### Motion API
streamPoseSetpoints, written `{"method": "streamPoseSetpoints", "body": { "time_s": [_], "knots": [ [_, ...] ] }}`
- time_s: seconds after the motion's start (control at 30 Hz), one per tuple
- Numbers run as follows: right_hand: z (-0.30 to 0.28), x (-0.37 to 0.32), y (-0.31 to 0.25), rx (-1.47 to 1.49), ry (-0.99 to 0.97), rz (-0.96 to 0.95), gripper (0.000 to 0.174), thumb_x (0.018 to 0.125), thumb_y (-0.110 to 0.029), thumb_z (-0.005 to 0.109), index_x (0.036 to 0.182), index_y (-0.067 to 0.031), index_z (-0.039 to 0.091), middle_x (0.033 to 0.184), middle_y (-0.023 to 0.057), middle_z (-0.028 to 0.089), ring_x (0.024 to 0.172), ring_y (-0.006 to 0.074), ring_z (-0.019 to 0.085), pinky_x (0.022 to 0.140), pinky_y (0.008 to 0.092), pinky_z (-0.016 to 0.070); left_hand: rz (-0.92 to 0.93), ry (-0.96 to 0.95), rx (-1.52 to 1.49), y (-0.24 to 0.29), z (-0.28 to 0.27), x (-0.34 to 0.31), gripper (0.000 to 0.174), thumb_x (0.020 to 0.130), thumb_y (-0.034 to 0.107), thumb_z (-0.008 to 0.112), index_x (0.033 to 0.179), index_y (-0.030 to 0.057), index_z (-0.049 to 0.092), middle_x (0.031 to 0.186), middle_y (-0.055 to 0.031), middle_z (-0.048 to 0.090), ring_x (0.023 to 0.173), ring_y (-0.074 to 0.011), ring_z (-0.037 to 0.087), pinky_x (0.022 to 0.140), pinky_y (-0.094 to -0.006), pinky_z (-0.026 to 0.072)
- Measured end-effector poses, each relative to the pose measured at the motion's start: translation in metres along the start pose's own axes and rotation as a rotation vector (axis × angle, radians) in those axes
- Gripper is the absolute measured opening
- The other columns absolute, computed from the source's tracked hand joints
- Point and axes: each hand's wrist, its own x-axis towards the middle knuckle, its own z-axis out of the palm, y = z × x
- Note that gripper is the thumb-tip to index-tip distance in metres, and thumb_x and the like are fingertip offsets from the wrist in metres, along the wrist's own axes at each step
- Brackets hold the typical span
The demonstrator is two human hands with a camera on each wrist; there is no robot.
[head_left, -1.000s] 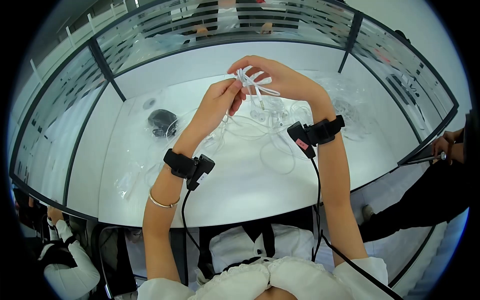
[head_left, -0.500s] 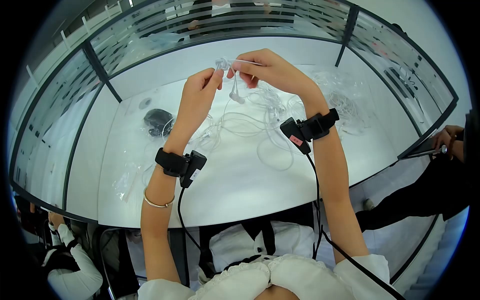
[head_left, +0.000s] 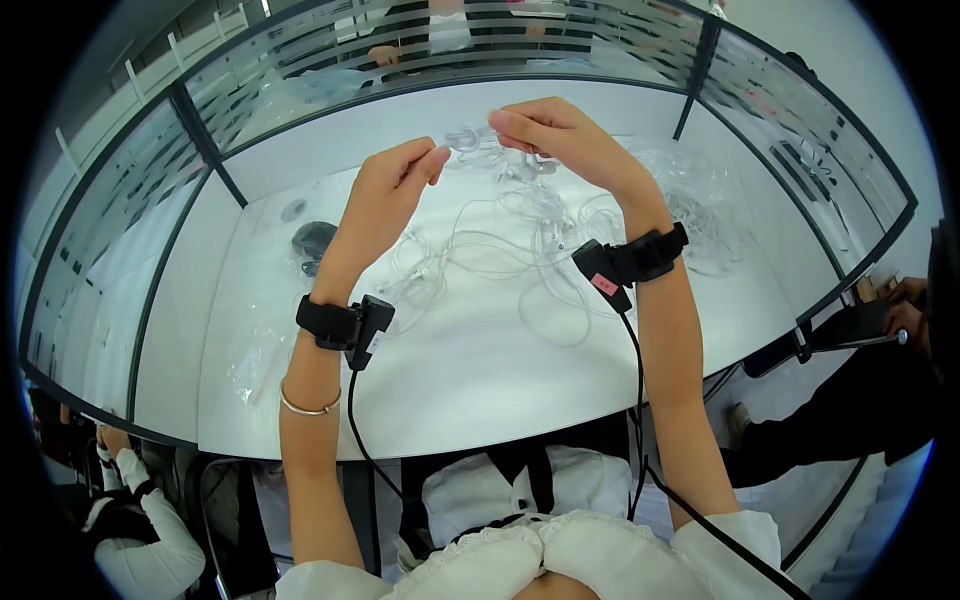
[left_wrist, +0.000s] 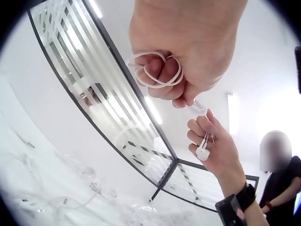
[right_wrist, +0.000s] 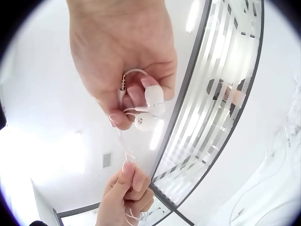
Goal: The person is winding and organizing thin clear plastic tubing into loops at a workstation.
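Observation:
White earphone cable (head_left: 463,139) stretches between both raised hands, bunched in the middle. The left hand (head_left: 387,200) pinches one end of the bunch, and loops of cable (left_wrist: 160,85) hang around its curled fingers in the left wrist view. Thumb and fingertips of the right hand (head_left: 560,140) pinch the other side. Two white earbuds (right_wrist: 154,95) and a gold-tipped plug (right_wrist: 123,82) lie by the right hand's curled fingers in the right wrist view. How the cable is knotted or wrapped between the hands is too blurred to tell.
On the white table (head_left: 450,400) lie loose white cables (head_left: 490,240), clear plastic bags (head_left: 700,215) at the right and a dark bundle (head_left: 314,240) at the left. Framed glass partitions (head_left: 450,50) surround the table. Someone in dark clothes (head_left: 850,400) is at the right.
Both hands have moved apart, the left one leftward, and the cable bunch now spans the gap between them. Earbuds that dangled below the hands are now up by the right hand.

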Motion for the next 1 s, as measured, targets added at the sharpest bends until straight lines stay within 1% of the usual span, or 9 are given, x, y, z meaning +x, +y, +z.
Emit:
{"method": "streamPoseSetpoints", "body": {
  "time_s": [0.33,0.43,0.53,0.57,0.67,0.7,0.8,0.93,1.0],
  "knots": [
    [-0.004,-0.004,-0.002,-0.025,-0.074,-0.029,0.041,0.092,-0.038,0.056,0.066,-0.0080,0.046,0.063,-0.0064,0.039,0.060,0.0059,0.031,0.054,0.0237,0.0259,0.057,-0.024,-0.030,-0.015,-0.014,0.001,0.034,0.095,0.024,0.053,0.071,0.0013,0.044,0.061,0.0008,0.033,0.059,-0.0090,0.028,0.052,-0.0259,0.0252],
    [-0.001,-0.003,0.005,-0.029,-0.059,0.009,0.041,0.092,-0.038,0.056,0.066,-0.0073,0.049,0.063,-0.0056,0.042,0.061,0.0066,0.034,0.056,0.0240,0.0291,0.017,-0.080,-0.050,-0.026,-0.009,0.000,0.035,0.096,0.027,0.051,0.070,0.0036,0.046,0.060,0.0026,0.032,0.058,-0.0081,0.027,0.052,-0.0253,0.0240],
    [0.003,-0.003,0.009,-0.079,-0.019,0.005,0.041,0.095,-0.037,0.050,0.067,-0.0071,0.049,0.064,-0.0043,0.043,0.063,0.0075,0.038,0.059,0.0232,0.0319,-0.181,-0.285,-0.196,-0.024,-0.013,0.003,0.034,0.098,0.028,0.047,0.072,0.0062,0.048,0.066,0.0050,0.036,0.062,-0.0060,0.032,0.056,-0.0227,0.0264],
    [0.005,0.001,0.017,-0.083,-0.015,-0.037,0.040,0.096,-0.035,0.050,0.069,-0.0054,0.055,0.065,-0.0018,0.050,0.065,0.0093,0.043,0.063,0.0238,0.0356,-0.254,-0.327,-0.246,-0.021,-0.017,0.004,0.034,0.098,0.031,0.046,0.077,0.0066,0.055,0.066,0.0057,0.042,0.063,-0.0051,0.037,0.059,-0.0222,0.0283],
    [0.014,0.006,0.016,-0.013,-0.103,-0.037,0.039,0.096,-0.034,0.049,0.071,-0.0048,0.056,0.067,-0.0005,0.054,0.067,0.0101,0.045,0.064,0.0243,0.0367,-0.203,-0.324,-0.355,-0.013,-0.012,0.003,0.035,0.098,0.032,0.044,0.084,0.0052,0.061,0.070,0.0036,0.050,0.068,-0.0063,0.044,0.065,-0.0217,0.0334],
    [0.018,0.008,0.016,0.017,-0.121,-0.062,0.039,0.097,-0.033,0.048,0.072,-0.0037,0.058,0.068,0.0005,0.057,0.066,0.0105,0.046,0.063,0.0253,0.0377,-0.187,-0.363,-0.388,-0.014,-0.011,0.001,0.035,0.099,0.034,0.043,0.097,0.0052,0.063,0.082,0.0006,0.058,0.077,-0.0087,0.051,0.074,-0.0228,0.0380],
    [0.028,0.012,0.014,0.010,-0.117,0.006,0.040,0.097,-0.034,0.045,0.075,-0.0035,0.060,0.069,0.0016,0.059,0.065,0.0108,0.045,0.063,0.0258,0.0390,-0.294,-0.276,-0.584,-0.005,0.004,0.002,0.041,0.098,0.040,0.043,0.100,0.0034,0.063,0.088,-0.0028,0.059,0.080,-0.0122,0.054,0.079,-0.0253,0.0418],
    [0.052,0.008,0.009,-0.370,0.083,-0.041,0.032,0.093,-0.030,0.047,0.084,-0.0051,0.065,0.073,0.0129,0.064,0.070,0.0282,0.062,0.065,0.0361,0.0480,-0.392,-0.234,-0.729,-0.016,0.014,0.005,0.045,0.099,0.042,0.039,0.116,0.0036,0.057,0.099,-0.0029,0.061,0.091,-0.0131,0.056,0.085,-0.0276,0.0424],
    [0.062,0.006,0.007,-0.536,0.012,-0.094,0.032,0.093,-0.033,0.050,0.089,-0.0035,0.061,0.080,0.0129,0.062,0.075,0.0288,0.059,0.069,0.0385,0.0461,-0.404,-0.151,-0.734,-0.030,0.020,0.006,0.047,0.099,0.042,0.039,0.118,0.0027,0.057,0.101,-0.0040,0.062,0.094,-0.0136,0.057,0.087,-0.0283,0.0430]
  ]
}}
